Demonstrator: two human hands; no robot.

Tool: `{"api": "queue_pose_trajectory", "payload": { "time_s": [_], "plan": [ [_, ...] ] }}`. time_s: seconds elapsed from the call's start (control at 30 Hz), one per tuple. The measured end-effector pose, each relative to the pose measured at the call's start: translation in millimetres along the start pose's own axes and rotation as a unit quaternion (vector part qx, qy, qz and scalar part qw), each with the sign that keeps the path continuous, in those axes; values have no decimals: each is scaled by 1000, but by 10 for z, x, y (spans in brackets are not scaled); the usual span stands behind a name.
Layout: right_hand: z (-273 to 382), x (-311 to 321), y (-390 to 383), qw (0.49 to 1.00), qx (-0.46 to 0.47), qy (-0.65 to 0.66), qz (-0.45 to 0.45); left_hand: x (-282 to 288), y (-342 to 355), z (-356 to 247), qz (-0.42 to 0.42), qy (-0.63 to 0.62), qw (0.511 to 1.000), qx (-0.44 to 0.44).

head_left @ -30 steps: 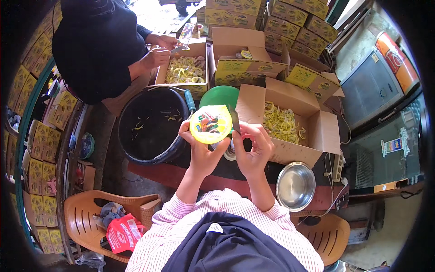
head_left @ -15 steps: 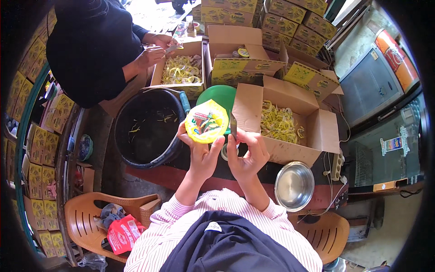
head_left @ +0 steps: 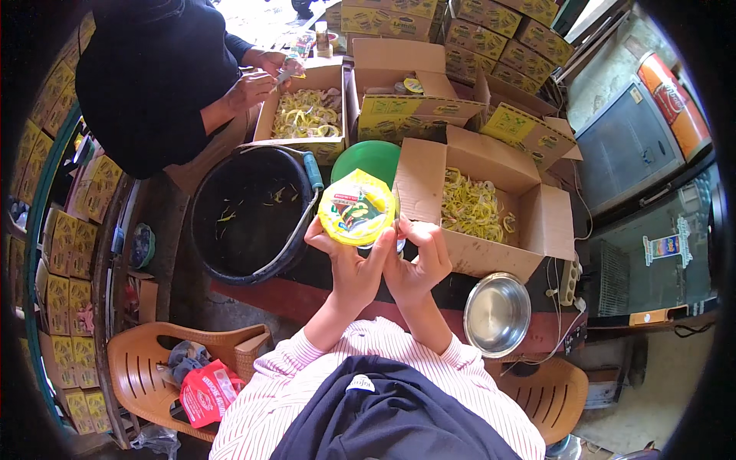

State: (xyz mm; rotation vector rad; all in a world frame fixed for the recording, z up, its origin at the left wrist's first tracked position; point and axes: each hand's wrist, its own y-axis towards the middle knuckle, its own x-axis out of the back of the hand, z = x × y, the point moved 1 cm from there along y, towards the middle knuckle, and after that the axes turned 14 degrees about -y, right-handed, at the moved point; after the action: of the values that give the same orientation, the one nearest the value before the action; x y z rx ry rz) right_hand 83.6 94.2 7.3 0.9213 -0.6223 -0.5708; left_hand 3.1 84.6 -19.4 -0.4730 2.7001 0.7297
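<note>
My left hand (head_left: 349, 264) is closed around a plastic cup (head_left: 357, 208) with a yellow printed film lid, its top tilted toward me. Between the thumb and fingers of my right hand (head_left: 420, 257) is a knife; its thin blade (head_left: 396, 198) appears nearly edge-on against the lid's right rim. My two thumbs almost meet below that rim. Behind the cup is a round green basin (head_left: 366, 156). Right of it stands an open cardboard box (head_left: 491, 265) holding yellow film trimmings (head_left: 468, 205).
A black bucket (head_left: 245, 264) with a few yellow scraps stands at left. At far left, a co-worker's hands (head_left: 257, 86) work beside another box of trimmings (head_left: 310, 115). A steel bowl (head_left: 498, 314) lies at right, near cables and a power strip (head_left: 570, 280). Stacked cartons (head_left: 383, 23) stand behind.
My right hand has brought the knife left against the cup's rim, and the blade has turned more edge-on. The cup has shifted slightly right and its lid has rotated.
</note>
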Motion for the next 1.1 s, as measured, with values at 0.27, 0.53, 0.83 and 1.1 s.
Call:
{"api": "queue_pose_trajectory", "payload": {
  "time_s": [0.27, 0.53, 0.83, 1.1],
  "plan": [
    [-84, 2, 46, 999, -24, 13, 22, -1, 9, -125, 63, 183, 980, -53],
    [-135, 50, 171, 995, -44, 50, 75, 86, 14, -107, 117, 196, 972, -61],
    [-221, 67, 193, 989, -82, 75, 99, 125, 68, -145, 156, 82, 984, -29],
    [-212, 92, 221, 989, -81, 38, 119, 200, 127, -192, 215, 180, 960, -29]
  ]
}}
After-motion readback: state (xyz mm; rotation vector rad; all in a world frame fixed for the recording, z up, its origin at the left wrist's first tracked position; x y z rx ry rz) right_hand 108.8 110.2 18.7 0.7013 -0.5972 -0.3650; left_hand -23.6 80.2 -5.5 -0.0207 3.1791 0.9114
